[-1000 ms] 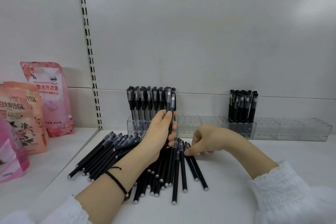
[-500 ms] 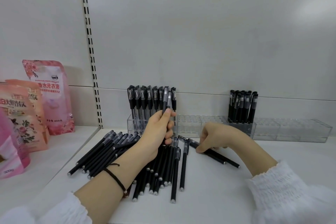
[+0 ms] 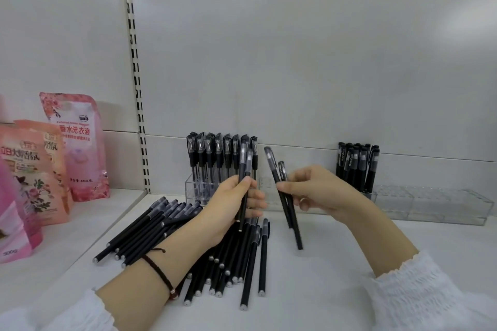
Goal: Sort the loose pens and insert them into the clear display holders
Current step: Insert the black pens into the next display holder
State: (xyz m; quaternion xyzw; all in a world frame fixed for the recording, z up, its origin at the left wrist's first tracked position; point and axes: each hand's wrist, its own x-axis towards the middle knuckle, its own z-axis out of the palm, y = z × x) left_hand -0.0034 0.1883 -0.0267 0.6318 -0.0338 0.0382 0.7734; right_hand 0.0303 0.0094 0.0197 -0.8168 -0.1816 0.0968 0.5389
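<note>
Pink detergent pouches (image 3: 75, 148) stand well left of the pile of loose black pens (image 3: 145, 234), which is fanned out on the white shelf (image 3: 336, 277). Over the pile's middle, the left hand (image 3: 228, 209) curls its fingers round two pens (image 3: 243, 183), held upright with caps up, in front of the filled clear holder (image 3: 193, 191) behind the pile. Just right of the pile, the right hand (image 3: 320, 191) pinches another two pens (image 3: 285, 204) between thumb and fingers, caps leaning left. Further right of the pile, a long clear holder (image 3: 430, 204) carries one cluster of standing pens (image 3: 357, 166)
</note>
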